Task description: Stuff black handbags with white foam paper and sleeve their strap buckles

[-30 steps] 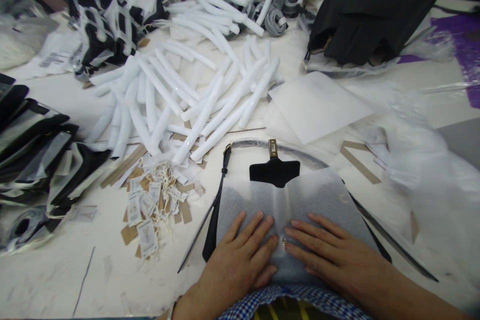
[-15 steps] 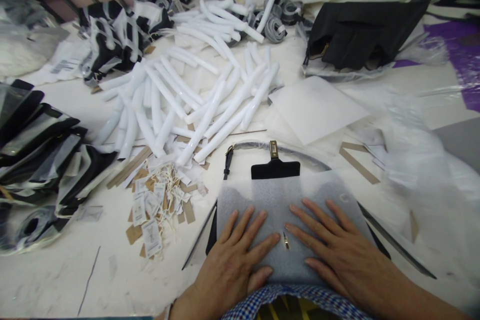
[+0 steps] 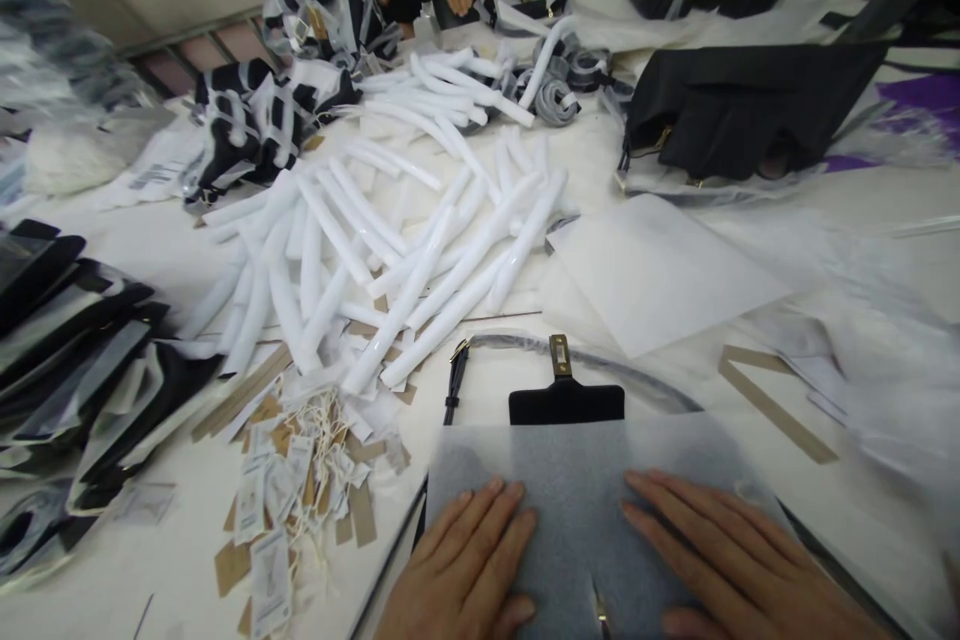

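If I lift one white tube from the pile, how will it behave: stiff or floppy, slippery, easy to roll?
The white tube may feel slippery, because its surface shines. It probably bends a little without going limp, as some neighbouring tubes curve gently. It might roll, since it looks rounded, though neighbours lying crosswise could stop it.

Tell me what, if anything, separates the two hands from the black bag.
A translucent sheet lies over the bag, under the left hand and the right hand, which rest flat on it. Nothing else shows between.
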### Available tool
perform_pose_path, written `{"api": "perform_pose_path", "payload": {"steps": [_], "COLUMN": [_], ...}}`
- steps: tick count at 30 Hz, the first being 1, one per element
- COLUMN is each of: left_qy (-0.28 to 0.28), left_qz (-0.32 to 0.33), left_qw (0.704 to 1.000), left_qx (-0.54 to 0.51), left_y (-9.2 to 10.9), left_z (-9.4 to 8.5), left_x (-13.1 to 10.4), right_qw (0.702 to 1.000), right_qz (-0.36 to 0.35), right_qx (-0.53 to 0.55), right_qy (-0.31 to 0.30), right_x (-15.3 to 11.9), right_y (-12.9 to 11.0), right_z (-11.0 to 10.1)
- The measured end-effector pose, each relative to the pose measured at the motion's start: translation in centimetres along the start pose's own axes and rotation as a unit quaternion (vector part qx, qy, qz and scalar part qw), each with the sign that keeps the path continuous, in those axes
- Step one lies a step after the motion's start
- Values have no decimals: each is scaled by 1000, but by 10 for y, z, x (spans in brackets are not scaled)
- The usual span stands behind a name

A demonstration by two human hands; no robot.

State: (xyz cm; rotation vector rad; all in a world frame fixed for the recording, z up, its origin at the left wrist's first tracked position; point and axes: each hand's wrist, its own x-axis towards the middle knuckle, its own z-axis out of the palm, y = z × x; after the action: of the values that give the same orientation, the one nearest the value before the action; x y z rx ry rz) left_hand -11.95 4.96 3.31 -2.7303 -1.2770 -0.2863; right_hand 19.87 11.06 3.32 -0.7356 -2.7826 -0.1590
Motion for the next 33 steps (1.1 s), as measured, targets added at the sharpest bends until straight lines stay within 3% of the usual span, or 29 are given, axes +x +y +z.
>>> {"api": "perform_pose_path", "payload": {"steps": [7, 12, 17, 22, 26, 30, 33], "left_qy": [-11, 2, 27, 9, -64, -111, -116], "left_qz": [-85, -108, -97, -122, -153, -138, -112], "left_qw": [996, 988, 971, 969, 964, 967, 977], "left_qx": [-12, -111, -217, -216, -207, -184, -140], "left_y": [-3, -9, -15, -12, -10, -10, -8], "left_z": [-7, -19, -30, -16, 0, 9, 10], "left_x": [37, 49, 52, 53, 56, 55, 54], "right_qw": [999, 988, 989, 981, 981, 979, 983], "right_qz": [42, 108, 73, 127, 132, 126, 127], "right_qx": [19, 108, 122, 142, 130, 99, 84], "right_qy": [-13, 22, 47, 22, -51, -129, -105], "right_x": [13, 32, 36, 39, 42, 37, 36], "right_y": [11, 11, 16, 16, 17, 14, 11], "right_z": [9, -8, -23, -13, 10, 27, 28]}}
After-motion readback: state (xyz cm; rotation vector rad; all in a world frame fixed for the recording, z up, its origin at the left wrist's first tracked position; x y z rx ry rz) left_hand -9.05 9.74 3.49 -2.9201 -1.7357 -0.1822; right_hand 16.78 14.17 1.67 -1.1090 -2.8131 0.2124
